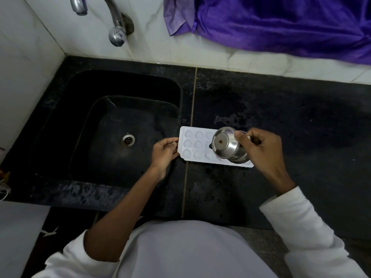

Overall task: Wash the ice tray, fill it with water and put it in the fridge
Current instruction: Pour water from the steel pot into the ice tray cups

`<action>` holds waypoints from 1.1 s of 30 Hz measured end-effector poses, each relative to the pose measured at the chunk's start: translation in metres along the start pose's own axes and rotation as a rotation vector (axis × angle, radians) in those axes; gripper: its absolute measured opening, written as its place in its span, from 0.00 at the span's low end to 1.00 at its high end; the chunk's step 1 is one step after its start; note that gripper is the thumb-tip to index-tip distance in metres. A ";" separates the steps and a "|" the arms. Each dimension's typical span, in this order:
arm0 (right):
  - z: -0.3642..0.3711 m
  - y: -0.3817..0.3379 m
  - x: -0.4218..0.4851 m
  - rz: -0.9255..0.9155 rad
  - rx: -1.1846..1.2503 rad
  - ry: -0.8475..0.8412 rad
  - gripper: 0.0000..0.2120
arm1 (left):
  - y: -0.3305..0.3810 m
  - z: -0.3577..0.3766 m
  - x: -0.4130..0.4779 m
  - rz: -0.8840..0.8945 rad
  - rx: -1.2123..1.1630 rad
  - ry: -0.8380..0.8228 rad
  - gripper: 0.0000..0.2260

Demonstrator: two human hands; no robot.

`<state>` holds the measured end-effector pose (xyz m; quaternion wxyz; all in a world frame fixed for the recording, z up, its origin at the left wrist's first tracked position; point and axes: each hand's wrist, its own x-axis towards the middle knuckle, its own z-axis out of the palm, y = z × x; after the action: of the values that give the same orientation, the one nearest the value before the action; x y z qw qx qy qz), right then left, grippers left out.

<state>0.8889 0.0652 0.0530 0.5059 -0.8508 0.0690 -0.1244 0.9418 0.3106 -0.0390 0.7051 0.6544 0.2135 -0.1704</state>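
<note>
A white ice tray [195, 144] with heart-shaped cells lies flat on the black counter, just right of the sink. My left hand [164, 152] grips the tray's left end. My right hand [261, 146] holds a small steel tumbler [227, 144] tipped over the tray's right half, with its base facing me. The tumbler and hand hide the tray's right cells. I cannot tell whether water is flowing.
A black sink [124, 125] with a round drain [127, 140] sits to the left, under a chrome tap [112, 19] on the tiled wall. Purple cloth [281, 23] hangs at the back right. The dark counter [291, 121] extends right with wet patches.
</note>
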 end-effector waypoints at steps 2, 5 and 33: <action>0.000 -0.001 0.000 -0.007 -0.013 0.001 0.19 | 0.000 0.000 0.000 0.000 -0.008 0.005 0.12; -0.001 -0.001 0.000 -0.002 -0.016 -0.004 0.19 | -0.002 -0.001 0.002 -0.002 -0.011 0.009 0.12; -0.005 -0.007 -0.004 0.070 0.066 0.009 0.19 | -0.002 -0.002 -0.001 0.023 -0.028 -0.003 0.11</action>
<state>0.8837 0.0655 0.0609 0.5374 -0.8301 0.0968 -0.1126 0.9396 0.3127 -0.0408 0.7164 0.6465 0.2075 -0.1602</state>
